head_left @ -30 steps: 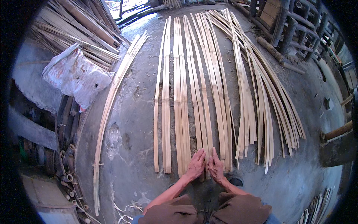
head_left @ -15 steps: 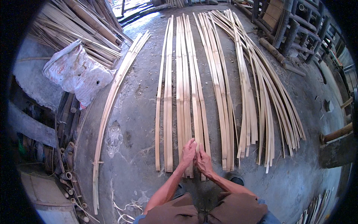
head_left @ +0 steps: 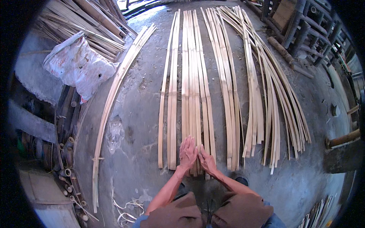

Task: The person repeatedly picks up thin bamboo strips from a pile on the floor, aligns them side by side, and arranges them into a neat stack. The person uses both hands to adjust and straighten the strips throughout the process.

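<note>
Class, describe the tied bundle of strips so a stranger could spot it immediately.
Left of the grey floor, find the white sack. Just right of it runs a long, bowed bundle. Unlike the loose strips farther right, a tie crosses its lower part.

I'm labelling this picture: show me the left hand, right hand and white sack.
Left hand (head_left: 188,153): head view, its back.
Right hand (head_left: 207,162): head view, its back.
White sack (head_left: 79,67): head view, its middle.

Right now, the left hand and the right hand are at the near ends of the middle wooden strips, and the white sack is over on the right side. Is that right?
Not quite: the head view shows the white sack over on the left side. The left hand and the right hand are indeed at the near ends of the middle wooden strips.
</note>
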A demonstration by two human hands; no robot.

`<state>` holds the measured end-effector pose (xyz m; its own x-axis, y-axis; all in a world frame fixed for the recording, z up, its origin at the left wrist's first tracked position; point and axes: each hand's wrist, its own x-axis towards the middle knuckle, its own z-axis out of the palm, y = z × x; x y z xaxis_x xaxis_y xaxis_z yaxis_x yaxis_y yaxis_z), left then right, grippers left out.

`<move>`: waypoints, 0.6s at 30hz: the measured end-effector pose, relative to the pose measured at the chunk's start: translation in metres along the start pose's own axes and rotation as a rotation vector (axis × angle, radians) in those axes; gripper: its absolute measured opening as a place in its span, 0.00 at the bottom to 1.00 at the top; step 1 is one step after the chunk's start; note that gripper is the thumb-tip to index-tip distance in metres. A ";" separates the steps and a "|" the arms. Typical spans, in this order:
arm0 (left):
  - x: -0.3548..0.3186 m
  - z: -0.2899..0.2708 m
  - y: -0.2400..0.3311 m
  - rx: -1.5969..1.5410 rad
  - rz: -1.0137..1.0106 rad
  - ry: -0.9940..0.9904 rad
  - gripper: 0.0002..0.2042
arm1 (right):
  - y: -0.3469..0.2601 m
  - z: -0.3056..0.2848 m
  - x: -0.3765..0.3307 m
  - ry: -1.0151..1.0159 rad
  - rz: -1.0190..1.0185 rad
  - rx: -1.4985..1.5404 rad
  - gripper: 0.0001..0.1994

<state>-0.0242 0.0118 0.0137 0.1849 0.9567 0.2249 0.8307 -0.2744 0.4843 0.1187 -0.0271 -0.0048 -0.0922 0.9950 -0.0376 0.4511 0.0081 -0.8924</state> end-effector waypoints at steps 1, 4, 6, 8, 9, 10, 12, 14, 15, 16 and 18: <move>-0.003 0.002 -0.004 0.015 0.008 -0.029 0.24 | 0.003 0.003 0.000 -0.003 -0.005 -0.024 0.28; -0.007 0.010 -0.010 0.036 0.015 -0.126 0.26 | 0.008 0.000 0.004 -0.035 0.000 -0.060 0.29; -0.008 0.011 -0.011 0.090 0.031 -0.140 0.25 | 0.009 0.001 0.006 -0.055 -0.026 -0.089 0.29; -0.011 0.012 -0.009 0.106 0.051 -0.133 0.24 | 0.010 -0.001 0.008 -0.137 0.033 -0.169 0.30; -0.011 0.012 -0.009 0.116 0.046 -0.134 0.24 | 0.009 -0.002 0.009 -0.149 0.042 -0.177 0.30; -0.011 0.013 -0.009 0.127 0.041 -0.136 0.24 | 0.008 -0.002 0.010 -0.162 0.052 -0.186 0.30; -0.012 0.013 -0.009 0.139 0.040 -0.136 0.24 | 0.008 -0.001 0.010 -0.177 0.058 -0.210 0.30; -0.012 0.013 -0.009 0.143 0.046 -0.131 0.24 | 0.010 -0.001 0.010 -0.182 0.050 -0.238 0.30; -0.011 0.013 -0.009 0.141 0.048 -0.125 0.24 | 0.011 -0.002 0.010 -0.186 0.042 -0.230 0.30; -0.011 0.012 -0.009 0.140 0.050 -0.119 0.24 | 0.011 -0.003 0.010 -0.189 0.034 -0.221 0.29; -0.009 0.012 -0.007 0.130 0.049 -0.117 0.24 | 0.012 -0.005 0.009 -0.186 0.025 -0.195 0.28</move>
<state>-0.0255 0.0064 -0.0021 0.2801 0.9494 0.1418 0.8789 -0.3131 0.3599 0.1280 -0.0173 -0.0136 -0.2324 0.9599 -0.1567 0.6163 0.0207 -0.7872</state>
